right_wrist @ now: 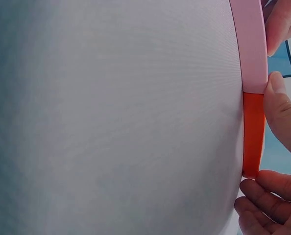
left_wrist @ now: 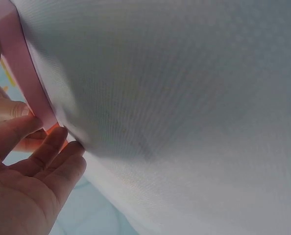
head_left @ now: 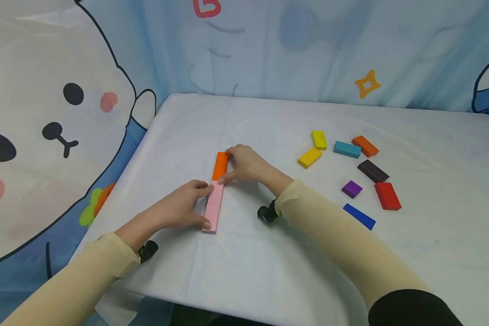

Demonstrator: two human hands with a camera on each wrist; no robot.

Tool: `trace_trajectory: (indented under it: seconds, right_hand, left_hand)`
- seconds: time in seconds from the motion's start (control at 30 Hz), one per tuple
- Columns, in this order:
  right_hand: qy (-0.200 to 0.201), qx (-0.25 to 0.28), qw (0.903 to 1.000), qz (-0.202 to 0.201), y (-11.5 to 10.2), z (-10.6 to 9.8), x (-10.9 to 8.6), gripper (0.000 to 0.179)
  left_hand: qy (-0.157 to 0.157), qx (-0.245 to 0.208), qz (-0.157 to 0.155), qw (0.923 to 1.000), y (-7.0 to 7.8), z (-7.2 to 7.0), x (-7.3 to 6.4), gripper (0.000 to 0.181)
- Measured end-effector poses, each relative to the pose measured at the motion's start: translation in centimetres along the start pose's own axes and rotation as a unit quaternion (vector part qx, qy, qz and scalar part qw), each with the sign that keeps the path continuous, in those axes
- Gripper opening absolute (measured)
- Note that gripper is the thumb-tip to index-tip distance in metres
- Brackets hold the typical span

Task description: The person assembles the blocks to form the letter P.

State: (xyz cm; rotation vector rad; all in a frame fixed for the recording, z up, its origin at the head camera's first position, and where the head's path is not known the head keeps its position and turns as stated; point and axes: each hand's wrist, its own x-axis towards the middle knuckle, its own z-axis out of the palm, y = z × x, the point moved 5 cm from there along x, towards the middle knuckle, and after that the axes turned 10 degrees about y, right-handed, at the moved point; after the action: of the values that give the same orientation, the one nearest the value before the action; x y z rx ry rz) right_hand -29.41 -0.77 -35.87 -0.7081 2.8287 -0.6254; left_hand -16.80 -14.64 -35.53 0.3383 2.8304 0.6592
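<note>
On the white table, one orange block and two pink blocks lie end to end in a narrow row. With thumb and fingers spread along the left side of the pink part, my left hand holds it, the thumb on the near block. My right hand grips the orange block from the right. In the right wrist view its index finger touches the far end of the orange block, and its thumb lies by the orange-pink joint. The left wrist view shows a pink block beside the left fingers.
Several loose blocks lie on the right: yellow, another yellow, teal, orange, dark brown, red, purple and blue. A printed blue curtain hangs behind the table.
</note>
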Motion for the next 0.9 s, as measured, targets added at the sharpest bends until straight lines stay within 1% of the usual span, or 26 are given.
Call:
trace_trajectory:
  seconds: [0.43, 0.67, 0.77, 0.9]
  right_hand:
    - [-0.008, 0.003, 0.9999, 0.006, 0.2, 0.3, 0.0, 0.090]
    - [-0.004, 0.001, 1.0000, 0.007, 0.3, 0.2, 0.1, 0.090]
    - [-0.004, 0.002, 1.0000, 0.006, 0.2, 0.2, 0.1, 0.090]
    - [-0.002, 0.005, 1.0000, 0.002, 0.2, 0.1, 0.0, 0.091]
  left_hand:
    - [0.000, -0.008, 0.002, 1.0000, -0.2, 0.1, 0.0, 0.092]
    - [0.004, -0.005, 0.010, 0.9999, -0.5, -0.1, 0.5, 0.089]
    - [0.003, 0.000, 0.008, 1.0000, -0.8, -0.4, 0.9, 0.089]
    - [0.003, 0.007, 0.009, 0.9999, -1.0, -1.1, 2.0, 0.092]
